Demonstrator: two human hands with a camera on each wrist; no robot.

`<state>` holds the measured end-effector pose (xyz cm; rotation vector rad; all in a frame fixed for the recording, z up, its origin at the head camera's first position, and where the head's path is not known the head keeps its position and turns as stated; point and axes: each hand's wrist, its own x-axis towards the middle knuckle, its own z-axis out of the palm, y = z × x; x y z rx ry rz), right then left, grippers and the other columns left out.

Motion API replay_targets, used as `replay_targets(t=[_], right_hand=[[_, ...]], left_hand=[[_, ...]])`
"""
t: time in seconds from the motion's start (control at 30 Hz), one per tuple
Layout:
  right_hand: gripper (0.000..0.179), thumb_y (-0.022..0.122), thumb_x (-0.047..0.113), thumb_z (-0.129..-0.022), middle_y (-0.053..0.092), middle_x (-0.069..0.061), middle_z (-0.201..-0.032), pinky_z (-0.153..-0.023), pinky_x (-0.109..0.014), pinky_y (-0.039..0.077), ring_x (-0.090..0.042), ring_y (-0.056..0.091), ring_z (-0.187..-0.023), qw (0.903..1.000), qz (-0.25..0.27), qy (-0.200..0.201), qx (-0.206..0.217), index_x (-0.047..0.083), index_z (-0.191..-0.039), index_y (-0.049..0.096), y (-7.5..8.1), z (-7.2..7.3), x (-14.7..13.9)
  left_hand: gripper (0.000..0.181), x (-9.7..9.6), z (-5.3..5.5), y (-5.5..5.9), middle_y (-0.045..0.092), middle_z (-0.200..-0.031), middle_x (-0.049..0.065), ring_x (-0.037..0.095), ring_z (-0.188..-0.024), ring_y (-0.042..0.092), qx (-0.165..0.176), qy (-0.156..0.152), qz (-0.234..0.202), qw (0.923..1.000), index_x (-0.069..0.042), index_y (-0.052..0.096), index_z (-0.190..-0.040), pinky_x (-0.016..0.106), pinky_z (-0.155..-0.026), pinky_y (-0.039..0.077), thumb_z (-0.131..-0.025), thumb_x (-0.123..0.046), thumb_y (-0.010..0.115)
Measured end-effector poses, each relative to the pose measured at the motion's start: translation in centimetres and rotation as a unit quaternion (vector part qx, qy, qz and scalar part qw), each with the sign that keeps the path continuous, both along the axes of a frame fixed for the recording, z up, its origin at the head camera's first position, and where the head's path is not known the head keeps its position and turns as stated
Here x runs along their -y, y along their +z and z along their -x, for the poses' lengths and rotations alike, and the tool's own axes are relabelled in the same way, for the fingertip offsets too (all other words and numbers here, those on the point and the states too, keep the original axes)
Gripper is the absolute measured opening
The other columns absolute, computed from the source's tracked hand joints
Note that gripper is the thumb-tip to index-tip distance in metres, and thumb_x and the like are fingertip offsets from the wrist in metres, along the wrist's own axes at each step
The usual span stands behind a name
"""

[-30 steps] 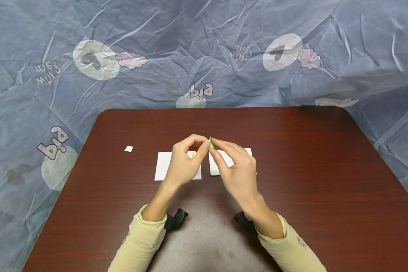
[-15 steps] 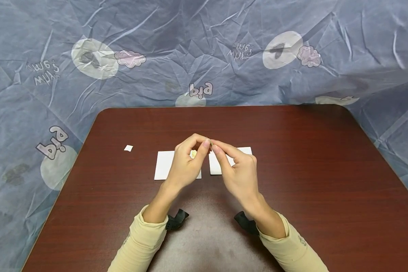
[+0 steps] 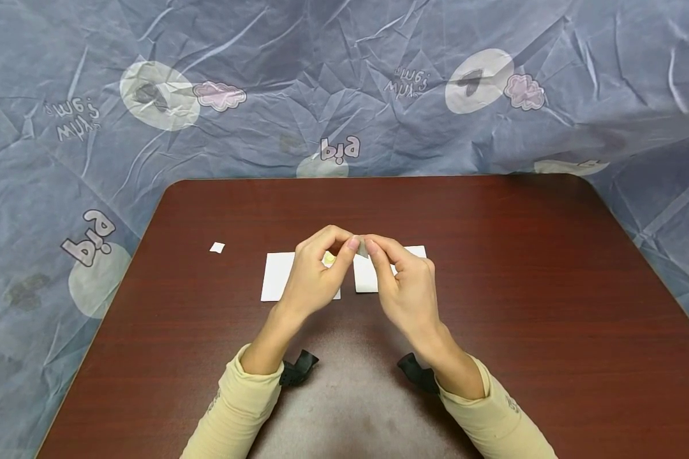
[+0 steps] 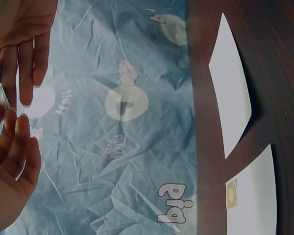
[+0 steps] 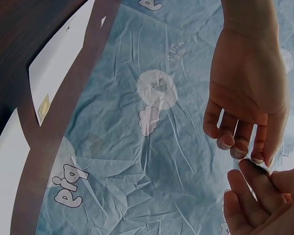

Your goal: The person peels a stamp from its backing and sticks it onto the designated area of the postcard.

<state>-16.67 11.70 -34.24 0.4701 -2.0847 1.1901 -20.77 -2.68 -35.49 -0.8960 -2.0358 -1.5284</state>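
Both hands meet above the table in the head view. My left hand and right hand pinch a small grey-looking stamp between thumbs and forefingers. Its toothed edge shows on the pale stamp in the left wrist view, while in the right wrist view it appears as a dark sliver at the fingertips. Below the hands lie two white cards, a left card and a right card, both partly hidden. A small yellowish stamp sits at a corner of the left card.
A small white scrap of paper lies on the brown table, left of the cards. Behind the table hangs a wrinkled blue printed cloth. Black wrist-camera mounts stick out inward from both forearms.
The stamp has turned between the fingers, from showing a green face through edge-on to a grey face. The right fingertips have shifted slightly rightward, and both hands stay over the cards.
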Motion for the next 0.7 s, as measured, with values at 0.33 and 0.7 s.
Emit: replay_targets(t=[0.33,0.7], right_hand=[[0.012,0.061,0.002,-0.092,0.072,-0.007,-0.089,-0.065,-0.036,0.052,-0.017,0.068,-0.080,1.0000,-0.004,0.001,0.002,0.000,-0.097,0.072,0.12,0.09,-0.07],[0.012,0.064,0.002,-0.090,0.072,-0.008,-0.091,-0.071,-0.038,0.054,-0.019,0.068,-0.089,0.9999,-0.013,0.006,-0.008,-0.002,-0.098,0.071,0.09,0.17,-0.03]], left_hand=[[0.011,0.09,0.13,-0.07,0.059,-0.074,0.000,0.011,-0.068,0.054,-0.002,-0.002,0.004,1.0000,-0.005,0.066,-0.085,0.033,-0.063,0.048,-0.093,-0.008,0.060],[0.015,-0.08,0.13,-0.17,0.059,-0.075,0.000,0.010,-0.068,0.054,0.003,0.006,0.016,0.9999,-0.004,0.064,-0.086,0.032,-0.063,0.047,-0.094,-0.013,0.057]])
